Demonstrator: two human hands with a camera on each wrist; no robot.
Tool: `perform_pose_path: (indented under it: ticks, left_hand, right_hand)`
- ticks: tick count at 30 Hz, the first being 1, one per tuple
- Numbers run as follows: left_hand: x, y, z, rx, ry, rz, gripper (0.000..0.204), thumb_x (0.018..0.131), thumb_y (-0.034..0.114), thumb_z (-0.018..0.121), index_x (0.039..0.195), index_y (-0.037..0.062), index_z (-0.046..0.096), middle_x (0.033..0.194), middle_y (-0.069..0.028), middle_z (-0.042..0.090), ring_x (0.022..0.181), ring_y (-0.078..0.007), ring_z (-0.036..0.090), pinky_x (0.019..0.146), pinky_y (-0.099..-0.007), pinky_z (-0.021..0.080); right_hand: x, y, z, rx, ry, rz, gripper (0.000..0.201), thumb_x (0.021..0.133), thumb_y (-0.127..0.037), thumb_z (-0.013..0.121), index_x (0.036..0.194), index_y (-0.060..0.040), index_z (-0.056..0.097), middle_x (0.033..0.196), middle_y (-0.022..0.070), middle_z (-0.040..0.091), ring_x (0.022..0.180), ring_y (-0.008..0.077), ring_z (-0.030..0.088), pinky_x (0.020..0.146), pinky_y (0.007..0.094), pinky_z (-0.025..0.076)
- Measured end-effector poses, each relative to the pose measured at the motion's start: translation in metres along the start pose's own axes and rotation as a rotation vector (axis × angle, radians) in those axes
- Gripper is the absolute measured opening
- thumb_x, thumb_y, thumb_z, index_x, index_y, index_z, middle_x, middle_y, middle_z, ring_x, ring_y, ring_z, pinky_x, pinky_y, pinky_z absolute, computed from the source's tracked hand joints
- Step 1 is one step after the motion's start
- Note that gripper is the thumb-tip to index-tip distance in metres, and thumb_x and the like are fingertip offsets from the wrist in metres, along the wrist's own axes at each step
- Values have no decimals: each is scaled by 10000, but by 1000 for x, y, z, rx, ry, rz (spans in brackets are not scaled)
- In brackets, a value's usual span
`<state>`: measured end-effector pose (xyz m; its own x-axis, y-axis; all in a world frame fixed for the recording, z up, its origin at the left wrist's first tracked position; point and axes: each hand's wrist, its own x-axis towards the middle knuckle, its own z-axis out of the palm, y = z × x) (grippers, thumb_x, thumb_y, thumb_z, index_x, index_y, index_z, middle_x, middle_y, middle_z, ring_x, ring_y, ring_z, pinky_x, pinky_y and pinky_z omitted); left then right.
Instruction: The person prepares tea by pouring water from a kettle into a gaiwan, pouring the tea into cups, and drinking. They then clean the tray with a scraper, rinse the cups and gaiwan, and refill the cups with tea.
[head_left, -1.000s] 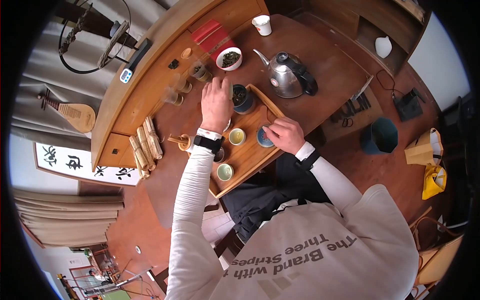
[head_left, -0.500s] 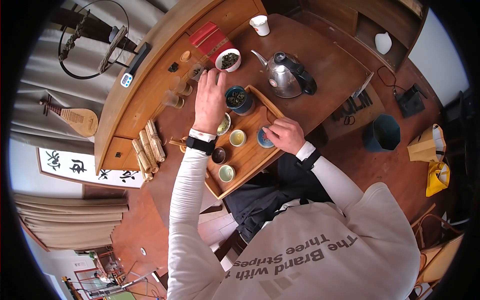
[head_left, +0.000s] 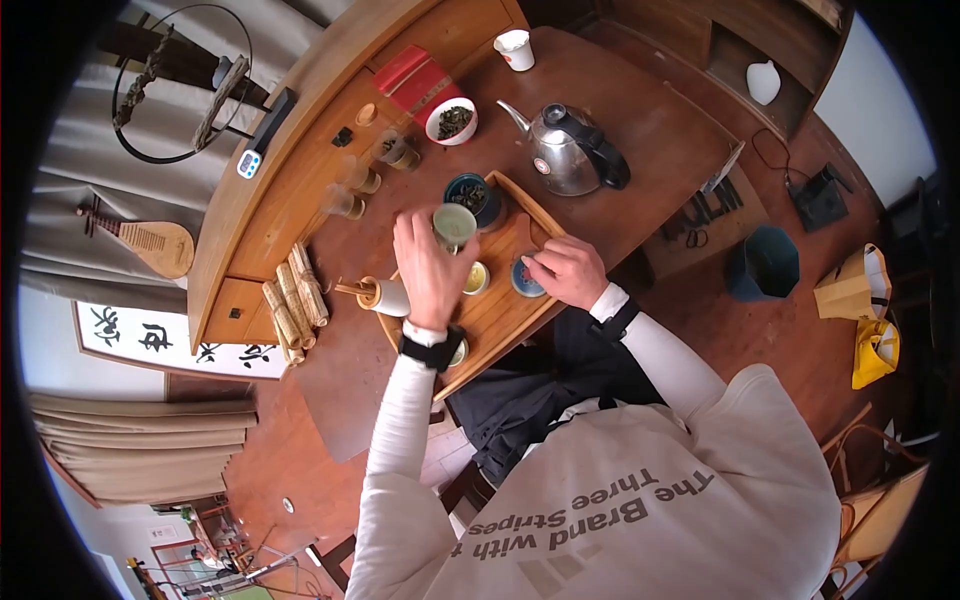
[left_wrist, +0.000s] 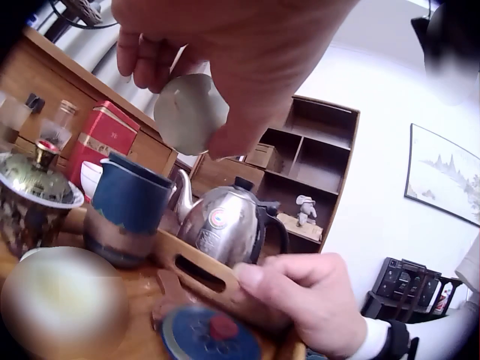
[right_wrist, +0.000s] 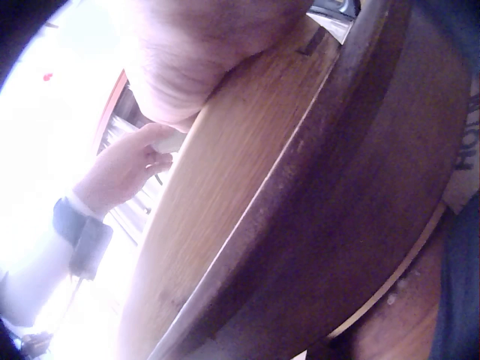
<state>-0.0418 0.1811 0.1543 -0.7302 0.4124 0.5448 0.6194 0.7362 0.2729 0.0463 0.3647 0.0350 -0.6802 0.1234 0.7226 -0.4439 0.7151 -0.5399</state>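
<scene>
My left hand point(head_left: 427, 268) pinches a small pale green cup point(head_left: 455, 226) above the wooden tray point(head_left: 493, 335). In the left wrist view the cup point(left_wrist: 187, 116) hangs between thumb and fingers. Just beyond it stands a dark blue pot point(head_left: 489, 208) with tea leaves inside. My right hand point(head_left: 568, 272) rests loosely curled at the tray's near edge, beside a blue lid point(head_left: 524, 280) lying on the tray. A cup of yellow tea point(head_left: 480, 278) sits between the hands. Another cup point(head_left: 459, 353) is mostly behind my left wrist. A patterned lidded bowl point(left_wrist: 37, 202) shows in the left wrist view.
A steel kettle point(head_left: 568, 150) stands beyond the tray. Farther back are a white bowl of tea leaves point(head_left: 452, 121), a red box point(head_left: 413, 82) and a white paper cup point(head_left: 515, 50). Several glasses point(head_left: 398, 150), a white utensil holder point(head_left: 390, 297) and rolled bamboo mats point(head_left: 298, 300) stand on the left.
My left hand was beside the blue pot, drew away leftward, then came back nearer over the tray, so the green cup now shows. The right hand stays at the tray's edge.
</scene>
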Motion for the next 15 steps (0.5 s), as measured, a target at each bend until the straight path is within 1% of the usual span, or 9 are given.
perform_pose_path:
  ticks: [2, 3, 4, 6, 8, 10, 12, 13, 15]
  left_hand:
    - [-31, 8, -7, 0, -40, -82, 552, 718, 216, 868, 1154, 19, 592, 1114, -201, 581, 1061, -407, 566, 925, -495, 460]
    - [-48, 9, -5, -2, -5, -68, 565, 717, 237, 870, 1153, 10, 590, 1096, -196, 581, 1046, -401, 566, 910, -492, 459]
    - [-64, 10, -5, -42, -77, -147, 563, 720, 238, 868, 1146, 4, 585, 1080, -196, 585, 1046, -404, 567, 911, -496, 457]
    - [-95, 13, 3, -18, -97, -195, 549, 718, 231, 863, 1129, -1, 582, 1055, -192, 588, 1020, -405, 565, 897, -502, 453]
    - [-116, 17, 5, 18, -121, -206, 537, 715, 237, 861, 1112, 0, 588, 1050, -186, 589, 1019, -399, 562, 890, -503, 450]
    - [-129, 19, 6, 53, -141, -218, 525, 712, 244, 858, 1095, 2, 593, 1044, -179, 589, 1017, -394, 559, 883, -503, 446]
    - [-136, 22, 6, 147, -196, -222, 512, 689, 234, 854, 1106, 32, 635, 1054, -156, 621, 1044, -366, 566, 928, -476, 440]
    - [-138, 22, 7, 148, -177, -234, 508, 694, 263, 861, 1104, 51, 649, 1083, -133, 620, 1082, -353, 550, 947, -484, 418]
    - [-141, 24, 7, 133, -167, -253, 516, 703, 275, 863, 1120, 57, 652, 1108, -129, 615, 1104, -352, 542, 951, -495, 409]
  right_hand:
    - [1, -1, 0, 0, -1, 0, 209, 862, -157, 774, 695, -79, 676, 676, 67, 560, 656, 268, 609, 633, 388, 521]
    - [2, -1, 0, -4, 2, -5, 208, 860, -156, 774, 695, -78, 676, 676, 67, 561, 654, 268, 608, 630, 390, 520]
    - [2, 0, 0, 2, -4, -5, 208, 860, -156, 774, 695, -78, 676, 676, 67, 561, 654, 268, 608, 630, 390, 520]
    - [1, 1, 1, -7, -12, 3, 205, 858, -157, 776, 697, -77, 677, 680, 67, 566, 655, 269, 609, 627, 394, 519]
    - [2, 0, 1, 2, -20, 0, 197, 857, -158, 778, 706, -76, 681, 687, 68, 575, 658, 270, 611, 625, 398, 519]
    - [3, -1, 0, 1, -19, 2, 201, 861, -158, 776, 707, -74, 679, 691, 69, 581, 660, 275, 612, 630, 401, 521]
    - [1, 2, 1, 0, -46, 1, 183, 863, -166, 779, 730, -74, 692, 705, 71, 597, 669, 278, 619, 635, 402, 525]
    - [2, 1, 1, -4, -65, 7, 168, 864, -175, 781, 753, -74, 705, 718, 72, 613, 677, 281, 625, 641, 402, 528]
    - [5, -2, -1, 4, -83, 9, 158, 864, -192, 788, 785, -73, 721, 739, 74, 633, 695, 285, 638, 649, 402, 533]
